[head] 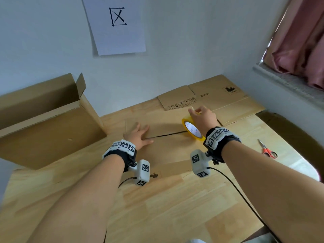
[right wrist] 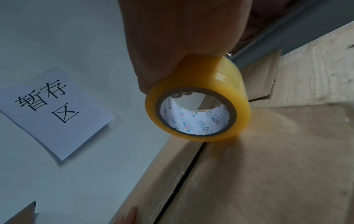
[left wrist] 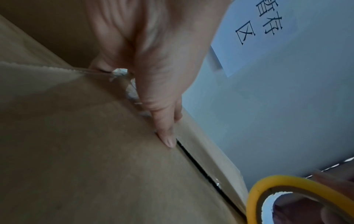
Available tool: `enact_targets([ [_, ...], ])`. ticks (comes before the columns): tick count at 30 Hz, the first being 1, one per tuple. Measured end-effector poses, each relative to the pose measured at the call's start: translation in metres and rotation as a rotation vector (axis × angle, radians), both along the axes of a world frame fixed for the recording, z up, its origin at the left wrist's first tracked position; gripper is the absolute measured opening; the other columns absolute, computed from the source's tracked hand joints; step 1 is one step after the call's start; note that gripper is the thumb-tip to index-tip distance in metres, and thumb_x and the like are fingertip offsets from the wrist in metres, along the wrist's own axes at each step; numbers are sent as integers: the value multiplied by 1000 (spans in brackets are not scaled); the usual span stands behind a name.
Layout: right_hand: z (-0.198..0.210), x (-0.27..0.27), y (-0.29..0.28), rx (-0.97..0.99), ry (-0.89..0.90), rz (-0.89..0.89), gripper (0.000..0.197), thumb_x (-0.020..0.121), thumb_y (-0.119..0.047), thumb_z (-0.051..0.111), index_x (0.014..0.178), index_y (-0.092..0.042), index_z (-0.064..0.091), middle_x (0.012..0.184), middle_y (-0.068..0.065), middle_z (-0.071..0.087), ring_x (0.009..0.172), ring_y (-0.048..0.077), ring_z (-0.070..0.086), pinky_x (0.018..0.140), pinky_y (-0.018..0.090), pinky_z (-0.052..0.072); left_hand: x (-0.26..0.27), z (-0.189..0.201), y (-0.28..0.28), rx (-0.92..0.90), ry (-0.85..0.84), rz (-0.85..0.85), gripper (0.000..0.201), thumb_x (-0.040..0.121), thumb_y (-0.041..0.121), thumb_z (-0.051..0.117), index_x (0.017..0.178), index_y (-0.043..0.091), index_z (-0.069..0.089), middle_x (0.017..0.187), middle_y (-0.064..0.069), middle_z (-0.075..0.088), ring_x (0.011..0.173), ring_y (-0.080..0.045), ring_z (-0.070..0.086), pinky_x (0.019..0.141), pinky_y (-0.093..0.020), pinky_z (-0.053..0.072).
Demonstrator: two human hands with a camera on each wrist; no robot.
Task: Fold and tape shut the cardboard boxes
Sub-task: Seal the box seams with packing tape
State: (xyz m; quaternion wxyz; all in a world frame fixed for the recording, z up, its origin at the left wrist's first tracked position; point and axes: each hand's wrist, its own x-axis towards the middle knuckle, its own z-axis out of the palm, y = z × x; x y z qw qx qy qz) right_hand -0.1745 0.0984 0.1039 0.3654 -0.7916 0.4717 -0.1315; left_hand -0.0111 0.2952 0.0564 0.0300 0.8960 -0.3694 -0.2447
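Wooden table (head: 175, 207), white wall behind. Box (head: 166, 151) centre, flaps folded, seam (head: 166, 135) unsealed. Left hand (head: 138, 135) flat, pressing flaps. Right hand (head: 201, 118) gripping tape (head: 192, 130) at seam's right end. Keep flaps butted; run tape straight leftward along seam.

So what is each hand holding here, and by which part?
The right hand grips the yellow roll of tape by its outer rim at the top. The left hand holds nothing; it presses flat on the brown cardboard box.
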Motion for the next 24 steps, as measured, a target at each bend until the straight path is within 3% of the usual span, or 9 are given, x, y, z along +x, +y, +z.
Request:
enact_targets([
  [2, 0, -1, 1, 4, 4, -17, 43, 92, -49, 46, 113, -13, 56, 89, 5, 60, 78, 22, 55, 63, 26, 37, -1, 0, 3, -12, 20, -1, 73, 90, 57, 50, 150, 40, 11, 160, 1, -10, 147, -25, 9, 115, -56, -1],
  [8, -1, -8, 12, -2, 23, -42, 40, 92, -47, 46, 109, -12, 55, 91, 8, 63, 78, 24, 56, 64, 28, 39, -16, 2, 14, -3, 24, -6, 71, 92, 54, 48, 150, 39, 8, 159, 1, -11, 146, -27, 9, 115, -55, -1],
  [14, 2, -22, 31, -60, 110, 20, 36, 92, -48, 44, 106, -16, 52, 81, 2, 58, 73, 22, 55, 48, 24, 30, -35, 3, 28, 27, 8, -17, 71, 93, 55, 45, 150, 39, 7, 159, 1, -12, 146, -27, 11, 116, -55, 3],
  [18, 1, -33, 43, -113, 127, 51, 34, 92, -49, 45, 102, -17, 52, 69, -4, 51, 68, 19, 54, 48, 24, 30, -51, 3, 38, 19, 6, -19, 70, 93, 54, 45, 151, 38, 8, 160, 0, -11, 146, -27, 13, 115, -55, 2],
  [24, -2, -46, 54, -136, 166, 177, 35, 90, -51, 47, 101, -18, 52, 92, 3, 60, 82, 23, 57, 64, 28, 40, -66, -1, 52, 8, 23, -23, 70, 93, 54, 45, 150, 38, 8, 160, 2, -11, 146, -27, 12, 117, -55, 3],
])
